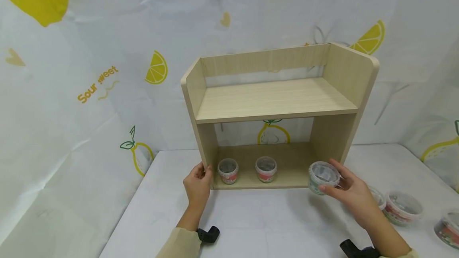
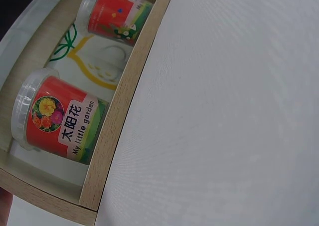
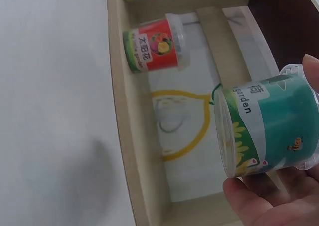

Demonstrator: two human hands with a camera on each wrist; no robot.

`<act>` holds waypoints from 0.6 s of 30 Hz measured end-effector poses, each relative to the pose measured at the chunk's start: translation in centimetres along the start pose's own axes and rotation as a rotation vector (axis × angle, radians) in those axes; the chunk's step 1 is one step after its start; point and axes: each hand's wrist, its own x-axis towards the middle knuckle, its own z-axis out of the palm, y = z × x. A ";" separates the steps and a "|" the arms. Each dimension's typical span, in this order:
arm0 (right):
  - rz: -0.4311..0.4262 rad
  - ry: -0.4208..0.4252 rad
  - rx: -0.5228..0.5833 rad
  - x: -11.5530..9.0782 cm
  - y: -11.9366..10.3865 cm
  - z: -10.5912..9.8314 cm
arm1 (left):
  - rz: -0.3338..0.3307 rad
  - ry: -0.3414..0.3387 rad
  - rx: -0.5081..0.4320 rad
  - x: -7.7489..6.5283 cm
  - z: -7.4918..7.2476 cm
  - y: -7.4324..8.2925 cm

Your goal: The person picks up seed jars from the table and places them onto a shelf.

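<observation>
My right hand (image 1: 353,196) grips a clear-lidded plastic tub with a teal label (image 3: 279,123) at the front right of the lower shelf. Its fingers and thumb go round the tub's sides. My left hand (image 1: 198,184) holds the lower left side panel of the wooden shelf unit (image 1: 276,98), thumb toward the front edge. Two matching tubs with red labels stand upright on the lower shelf: a left tub (image 1: 228,171) near the left panel and a middle tub (image 1: 266,169). The left wrist view shows a flower picture and "My little garden" on one red tub (image 2: 62,118).
More lidded tubs stand on the white table (image 1: 251,226) at the right: a red-labelled tub (image 1: 402,209), one partly behind my right hand, and a tub (image 1: 450,228) at the frame's right edge. A lemon-print sheet (image 1: 118,51) hangs behind the shelf unit.
</observation>
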 end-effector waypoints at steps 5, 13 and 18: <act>0.025 0.010 0.082 0.4 0.4 0.8 | 0.010 -0.007 -0.015 0.0 -0.2 -0.2; 0.101 -0.008 0.154 0.8 0.7 1.6 | -0.008 -0.003 -0.007 0.1 -0.4 0.4; 0.143 -0.016 0.196 0.9 1.3 1.8 | 0.007 0.003 -0.026 0.0 0.0 -0.7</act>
